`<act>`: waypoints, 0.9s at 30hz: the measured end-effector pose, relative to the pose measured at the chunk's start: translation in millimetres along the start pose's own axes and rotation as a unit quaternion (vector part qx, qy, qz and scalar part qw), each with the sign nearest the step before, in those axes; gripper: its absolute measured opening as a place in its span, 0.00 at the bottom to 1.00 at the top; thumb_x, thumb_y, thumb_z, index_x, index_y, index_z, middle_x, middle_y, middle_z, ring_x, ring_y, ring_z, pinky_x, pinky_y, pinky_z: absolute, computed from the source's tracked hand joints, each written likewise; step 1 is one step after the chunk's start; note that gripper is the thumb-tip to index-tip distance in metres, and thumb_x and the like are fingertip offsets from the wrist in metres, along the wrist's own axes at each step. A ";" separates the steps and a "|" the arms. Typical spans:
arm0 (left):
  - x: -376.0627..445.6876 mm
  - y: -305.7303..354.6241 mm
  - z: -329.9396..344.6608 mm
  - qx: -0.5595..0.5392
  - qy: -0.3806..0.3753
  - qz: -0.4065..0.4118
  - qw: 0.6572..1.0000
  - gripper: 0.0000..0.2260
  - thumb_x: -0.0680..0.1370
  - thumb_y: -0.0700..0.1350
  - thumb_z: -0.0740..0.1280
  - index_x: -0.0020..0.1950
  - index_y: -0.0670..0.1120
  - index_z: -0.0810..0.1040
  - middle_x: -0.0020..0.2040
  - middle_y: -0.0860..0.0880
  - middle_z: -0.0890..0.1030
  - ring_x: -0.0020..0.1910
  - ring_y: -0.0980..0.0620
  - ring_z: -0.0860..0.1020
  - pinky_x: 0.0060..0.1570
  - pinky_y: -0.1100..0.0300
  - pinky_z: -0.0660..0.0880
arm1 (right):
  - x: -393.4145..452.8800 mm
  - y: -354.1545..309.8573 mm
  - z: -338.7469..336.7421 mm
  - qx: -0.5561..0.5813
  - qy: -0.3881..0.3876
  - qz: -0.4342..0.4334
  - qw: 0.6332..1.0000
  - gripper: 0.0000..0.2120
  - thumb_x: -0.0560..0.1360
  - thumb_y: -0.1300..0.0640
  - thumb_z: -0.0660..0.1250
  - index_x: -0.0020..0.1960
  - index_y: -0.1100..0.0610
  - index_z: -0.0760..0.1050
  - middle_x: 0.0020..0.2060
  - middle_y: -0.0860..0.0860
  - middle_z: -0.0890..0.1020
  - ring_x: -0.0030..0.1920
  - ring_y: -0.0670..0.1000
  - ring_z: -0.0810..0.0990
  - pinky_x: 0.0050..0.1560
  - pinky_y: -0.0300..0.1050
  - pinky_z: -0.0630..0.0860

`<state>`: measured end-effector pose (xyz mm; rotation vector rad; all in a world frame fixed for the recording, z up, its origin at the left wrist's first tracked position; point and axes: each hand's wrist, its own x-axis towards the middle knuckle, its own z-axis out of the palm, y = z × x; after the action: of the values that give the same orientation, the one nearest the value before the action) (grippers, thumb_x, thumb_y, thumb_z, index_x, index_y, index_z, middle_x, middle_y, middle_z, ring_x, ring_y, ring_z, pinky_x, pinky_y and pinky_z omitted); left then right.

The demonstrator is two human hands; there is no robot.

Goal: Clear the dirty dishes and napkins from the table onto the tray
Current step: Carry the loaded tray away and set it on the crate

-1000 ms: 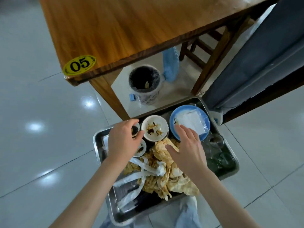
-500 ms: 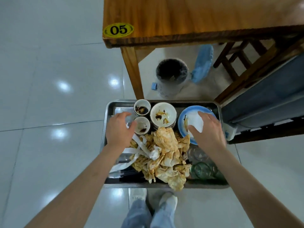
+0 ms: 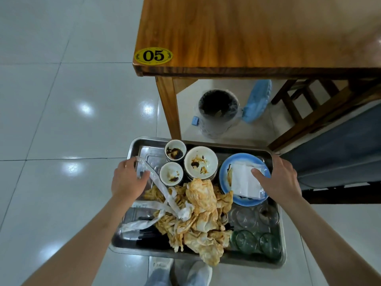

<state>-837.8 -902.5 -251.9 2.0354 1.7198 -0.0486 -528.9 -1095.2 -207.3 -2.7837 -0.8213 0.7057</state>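
A steel tray [image 3: 144,141] sits low in front of me, just before the wooden table [image 3: 247,34]. It carries two small sauce-stained cups [image 3: 175,151], a dirty white bowl [image 3: 201,162], a blue plate [image 3: 224,172] with a folded white napkin [image 3: 244,183], a heap of orange-stained napkins [image 3: 199,219], clear plastic wrappers [image 3: 161,189] and several glasses [image 3: 245,240]. My left hand [image 3: 127,179] curls over the tray's left rim, its thumb on a wrapper. Over the right rim lies my right hand [image 3: 277,179], with its thumb on the napkin.
The tabletop carries only a yellow "05" label [image 3: 153,56]. Under it stand a lined waste bin [image 3: 218,112], a blue bag [image 3: 257,100] and a wooden chair frame [image 3: 299,104]. A grey-blue bench [image 3: 340,153] lies to the right, and shiny floor tiles to the left.
Both hands have spread apart from the middle of the tray's load to its left and right rims. My view has swung so the table now lies straight ahead.
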 end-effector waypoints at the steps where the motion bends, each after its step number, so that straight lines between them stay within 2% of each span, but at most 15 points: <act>1: 1.3 0.6 2.1 -0.007 -0.001 -0.013 1.000 0.27 0.75 0.51 0.68 0.71 0.45 0.66 0.66 0.39 0.70 0.64 0.38 0.70 0.60 0.44 0.71 | 2.7 3.8 -0.2 0.001 0.002 -0.002 1.000 0.36 0.73 0.41 0.65 0.74 0.53 0.56 0.70 0.57 0.64 0.69 0.60 0.61 0.64 0.57 0.66; 6: 5.0 -0.4 9.9 -0.023 -0.017 -0.076 0.997 0.31 0.75 0.52 0.68 0.73 0.43 0.59 0.66 0.37 0.69 0.63 0.36 0.69 0.60 0.43 0.69 | 10.8 20.4 2.9 0.000 0.027 0.036 0.999 0.35 0.73 0.42 0.65 0.73 0.55 0.57 0.69 0.59 0.65 0.68 0.62 0.63 0.60 0.58 0.68; 11: 10.4 -7.3 13.9 -0.009 -0.040 -0.118 0.992 0.31 0.75 0.55 0.66 0.72 0.42 0.60 0.63 0.37 0.71 0.60 0.35 0.72 0.58 0.42 0.71 | 14.7 33.3 13.2 -0.025 0.016 0.097 0.995 0.33 0.76 0.39 0.57 0.75 0.53 0.52 0.69 0.60 0.64 0.68 0.62 0.64 0.59 0.60 0.69; 15: 14.5 -11.5 16.9 -0.017 -0.086 -0.149 0.985 0.30 0.75 0.56 0.65 0.70 0.41 0.61 0.58 0.37 0.73 0.55 0.35 0.75 0.54 0.40 0.74 | 20.3 43.8 20.6 0.017 0.002 0.126 0.992 0.32 0.77 0.41 0.56 0.75 0.56 0.53 0.70 0.61 0.65 0.68 0.63 0.64 0.62 0.61 0.67; 21: 20.4 -12.0 17.0 -0.008 -0.092 -0.159 0.983 0.24 0.76 0.53 0.64 0.65 0.39 0.64 0.54 0.36 0.74 0.50 0.35 0.76 0.51 0.41 0.76 | 25.2 58.4 34.2 0.076 -0.013 0.140 0.987 0.26 0.79 0.48 0.53 0.73 0.59 0.58 0.67 0.63 0.69 0.66 0.64 0.67 0.63 0.55 0.66; 27: 18.9 -12.2 18.7 0.013 -0.088 -0.154 0.984 0.25 0.77 0.53 0.64 0.66 0.37 0.64 0.56 0.35 0.73 0.53 0.34 0.75 0.53 0.40 0.75 | 19.7 59.1 46.6 0.090 -0.048 0.134 0.986 0.23 0.79 0.47 0.55 0.70 0.59 0.63 0.61 0.61 0.74 0.62 0.62 0.71 0.57 0.53 0.69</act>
<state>-840.2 -890.7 -278.6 1.7071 1.9083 -0.3420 -508.8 -1133.3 -272.1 -2.7384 -0.3756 0.9128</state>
